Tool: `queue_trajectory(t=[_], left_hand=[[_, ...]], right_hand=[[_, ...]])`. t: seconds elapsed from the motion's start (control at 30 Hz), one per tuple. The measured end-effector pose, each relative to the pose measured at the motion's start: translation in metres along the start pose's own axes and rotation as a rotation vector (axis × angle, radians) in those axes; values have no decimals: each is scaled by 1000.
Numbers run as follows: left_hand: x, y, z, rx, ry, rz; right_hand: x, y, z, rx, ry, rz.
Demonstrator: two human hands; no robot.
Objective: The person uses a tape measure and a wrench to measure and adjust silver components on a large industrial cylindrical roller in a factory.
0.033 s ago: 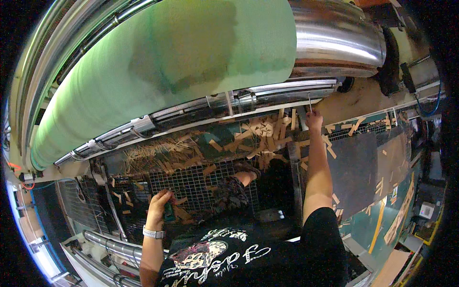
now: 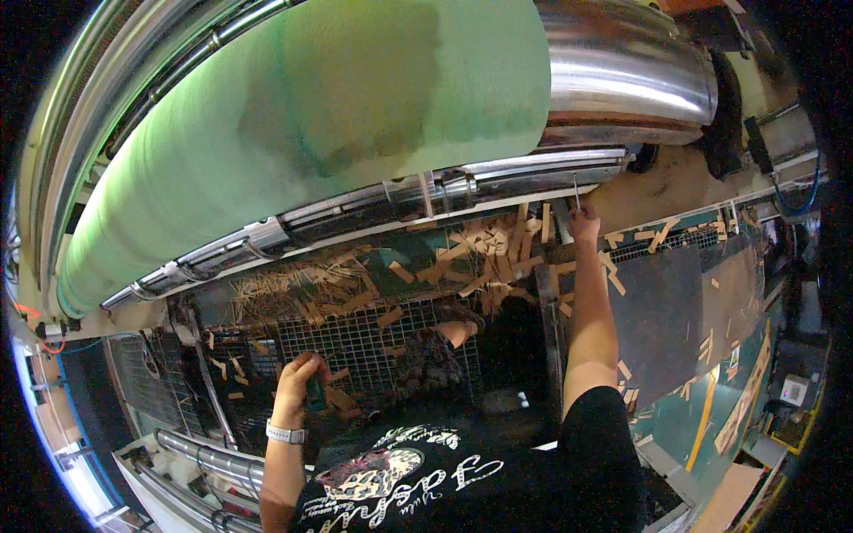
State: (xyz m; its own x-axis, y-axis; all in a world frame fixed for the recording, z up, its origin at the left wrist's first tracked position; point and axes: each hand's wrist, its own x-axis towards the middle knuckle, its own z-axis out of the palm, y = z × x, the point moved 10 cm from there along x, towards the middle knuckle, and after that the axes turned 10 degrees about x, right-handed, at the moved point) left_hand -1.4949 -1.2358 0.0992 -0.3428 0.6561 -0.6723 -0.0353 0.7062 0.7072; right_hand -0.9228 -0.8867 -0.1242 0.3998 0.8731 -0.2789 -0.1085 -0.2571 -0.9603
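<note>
My right hand (image 2: 584, 224) reaches out to the lower metal shaft of a large machine, near the shaft's right end. Its fingers are closed on a thin, pale, rod-like tool (image 2: 577, 188), whose tip points up at the shaft (image 2: 551, 165); I cannot tell whether it touches. My left hand (image 2: 299, 377) is held low over the floor grating, fingers curled in. A small dark green object (image 2: 314, 393) shows beside those fingers and seems to be in their grip; its kind is unclear. Above both hands lies a wide roller covered in pale green material (image 2: 355, 89) with a dark damp-looking patch.
A bare shiny metal drum (image 2: 631, 71) extends right of the green cover. Cardboard scraps (image 2: 493, 244) litter the ledge beneath the shaft and the metal grating (image 2: 342, 338). Dark flat sheets (image 2: 657, 311) lie at right. More metal rollers (image 2: 209, 457) stand at lower left.
</note>
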Motion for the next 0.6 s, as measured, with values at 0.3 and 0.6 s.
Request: queue_trajectory(t=[0.3,0.6], left_hand=[[13,16,22,77,-6,5],[22,31,37,127,-164,63]], right_hand=[[16,-53,0,-514,-35,-214],[62,-29,-26,-624,131,-208]])
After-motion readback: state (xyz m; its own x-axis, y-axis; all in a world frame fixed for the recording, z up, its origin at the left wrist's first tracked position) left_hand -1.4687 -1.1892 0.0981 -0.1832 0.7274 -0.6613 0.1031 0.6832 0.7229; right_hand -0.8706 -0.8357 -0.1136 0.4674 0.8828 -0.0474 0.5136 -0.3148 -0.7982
